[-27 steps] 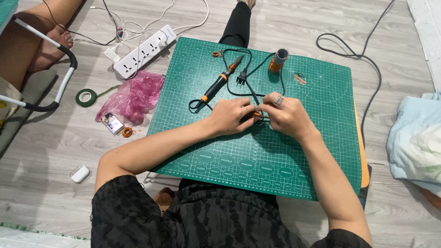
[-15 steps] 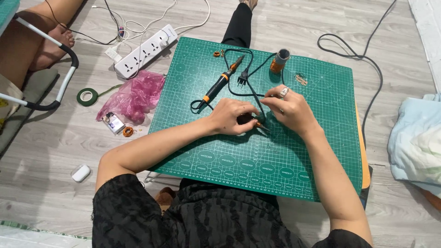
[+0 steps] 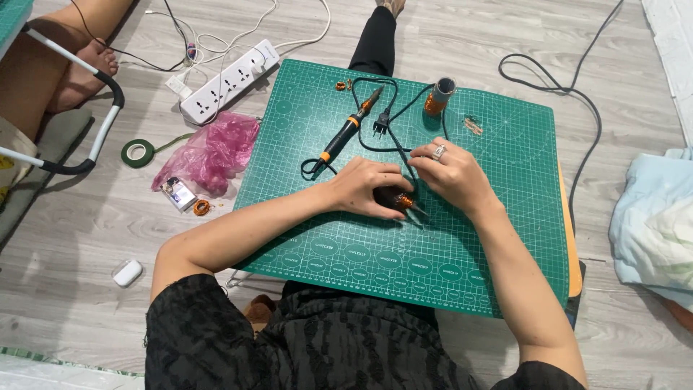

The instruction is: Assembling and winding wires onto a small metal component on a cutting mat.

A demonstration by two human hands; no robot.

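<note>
Left hand (image 3: 364, 186) curled over a dark tool with a copper-coloured collar (image 3: 401, 200), gripping it on the green cutting mat (image 3: 505, 238). Right hand (image 3: 453, 173) just beside, fingers loosely bent, resting on the black cord (image 3: 401, 153); grip uncertain. Soldering iron (image 3: 349, 128) lying above, apart.

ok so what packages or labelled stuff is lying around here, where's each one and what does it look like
Pink plastic bag: crumpled, translucent, on the floor left of the green cutting mat.
Small labelled packet: flat, rectangular, pale with dark print, just below the bag.
Cutting mat: printed with pale grid lines and oval labels along its near edge.
</note>
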